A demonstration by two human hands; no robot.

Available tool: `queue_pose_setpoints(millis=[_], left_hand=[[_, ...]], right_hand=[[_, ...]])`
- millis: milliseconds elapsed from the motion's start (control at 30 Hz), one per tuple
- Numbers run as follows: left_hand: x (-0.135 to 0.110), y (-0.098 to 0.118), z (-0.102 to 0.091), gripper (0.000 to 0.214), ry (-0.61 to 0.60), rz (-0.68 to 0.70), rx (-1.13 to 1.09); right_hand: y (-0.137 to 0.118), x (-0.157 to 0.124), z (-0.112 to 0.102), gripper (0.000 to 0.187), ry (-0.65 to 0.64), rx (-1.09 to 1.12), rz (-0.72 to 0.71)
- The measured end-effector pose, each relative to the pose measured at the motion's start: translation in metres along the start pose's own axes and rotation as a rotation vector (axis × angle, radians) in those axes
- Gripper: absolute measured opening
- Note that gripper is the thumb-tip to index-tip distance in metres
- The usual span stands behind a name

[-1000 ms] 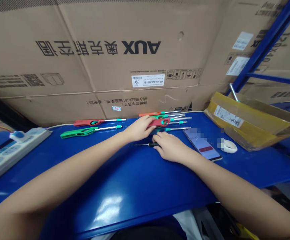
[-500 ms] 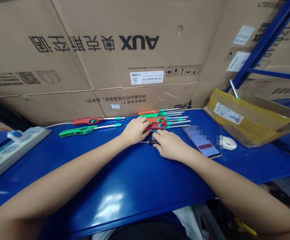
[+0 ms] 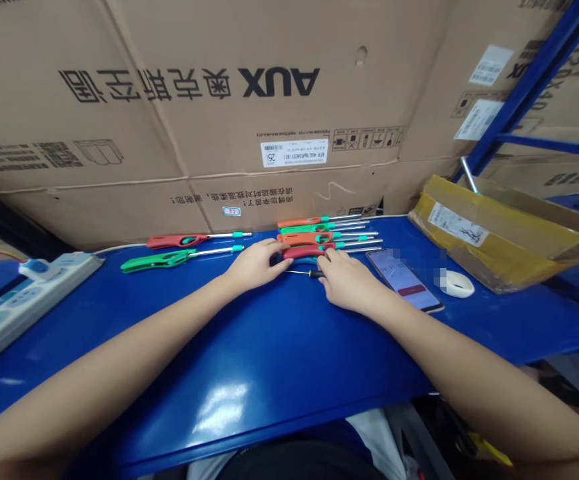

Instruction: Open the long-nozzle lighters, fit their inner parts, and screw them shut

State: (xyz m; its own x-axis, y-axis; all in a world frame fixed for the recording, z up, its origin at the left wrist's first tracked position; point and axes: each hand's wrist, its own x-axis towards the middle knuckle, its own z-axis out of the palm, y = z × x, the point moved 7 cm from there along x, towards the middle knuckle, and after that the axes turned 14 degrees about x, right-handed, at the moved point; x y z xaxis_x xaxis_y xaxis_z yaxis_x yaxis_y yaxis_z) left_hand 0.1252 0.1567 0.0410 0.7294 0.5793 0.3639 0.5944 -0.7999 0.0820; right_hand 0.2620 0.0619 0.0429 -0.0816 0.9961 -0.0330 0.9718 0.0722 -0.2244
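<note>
My left hand [image 3: 255, 267] is at the table's middle, thumb and fingers apart, by the rear end of a red long-necked lighter [image 3: 302, 252]. A bit of a blue lighter [image 3: 309, 261] shows just below the red one, mostly hidden. My right hand [image 3: 349, 280] is closed around the black handle of a thin screwdriver [image 3: 299, 272], whose shaft points left toward my left thumb. Its fingertips reach the front of the red lighter's body. Behind lie an orange lighter [image 3: 306, 238], a green lighter [image 3: 299, 229] and another orange lighter [image 3: 299, 222], side by side.
Left on the blue table [image 3: 279, 360] lie a separate red lighter [image 3: 169, 241] and green lighter [image 3: 159, 261], near a white power strip [image 3: 29, 300]. To the right are a phone [image 3: 409, 283], a white roundish object [image 3: 459, 285] and an opened carton [image 3: 499, 233]. A large cardboard box [image 3: 194, 133] stands behind.
My hands have moved apart: the left shifted left with its fingers spreading, the right moved slightly right. The screwdriver travelled right and away from me with my right hand.
</note>
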Motion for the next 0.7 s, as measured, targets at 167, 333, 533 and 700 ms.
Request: queue_pose_setpoints(millis=[167,333,533,700], left_hand=[[-0.005,-0.012,0.009,0.039,-0.022,-0.121,-0.163],[-0.007,-0.014,0.017,0.038,-0.044,-0.242,-0.256],[-0.005,-0.012,0.016,0.037,-0.045,-0.286,-0.228],[-0.008,-0.027,0.0,0.039,-0.05,-0.266,-0.084]], right_hand=[[0.002,-0.001,-0.001,0.028,-0.008,0.013,0.051],[0.006,-0.001,0.0,0.029,-0.024,0.024,0.1],[0.009,0.0,0.001,0.032,-0.019,0.012,0.097],[0.009,-0.001,0.001,0.031,-0.026,-0.005,0.075]])
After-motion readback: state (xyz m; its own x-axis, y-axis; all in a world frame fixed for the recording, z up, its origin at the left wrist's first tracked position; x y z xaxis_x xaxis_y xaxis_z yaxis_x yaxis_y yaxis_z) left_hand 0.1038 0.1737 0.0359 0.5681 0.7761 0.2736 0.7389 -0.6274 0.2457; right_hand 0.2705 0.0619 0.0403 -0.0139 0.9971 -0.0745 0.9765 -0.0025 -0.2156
